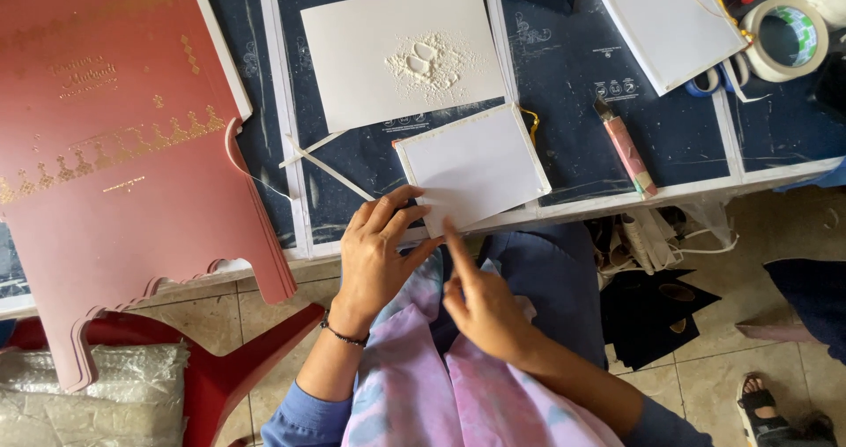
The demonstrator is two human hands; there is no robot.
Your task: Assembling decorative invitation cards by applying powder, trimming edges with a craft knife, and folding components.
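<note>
Head view puts my two bare hands at the near edge of a dark blue work table [564, 68], both on a white rectangular card panel [473, 167]. That panel lies flat at the table's front edge, its long axis running left to right and tilted a little, right end farther from me than the left; a yellow cord loop [532, 122] shows at its far right corner. My left hand [379, 253] rests with fingers spread over the panel's near-left corner, fingertips touching its edge. My right hand [480, 301] has the forefinger stretched out and pressed to the near edge, the other fingers curled in; neither hand pinches anything.

Nothing here serves as a container. Beyond the panel lies a white sheet [401, 55] with a small heap of white powder [432, 63] on it. Left of the panel, two thin white strips [326, 167] cross each other on the table. Far left, a stack of pink arch-shaped boards with gold print [115, 147] overhangs the table edge above a red plastic stool [229, 368]. To the right lie a pink utility knife [626, 147], a second white panel [665, 24], blue-handled scissors [709, 81] and a roll of tape [784, 33]. Black cut shapes [652, 310] lie on the tiled floor, and another person's sandalled foot [762, 403] shows at the lower right. Nothing lies between my hands and the panel.
</note>
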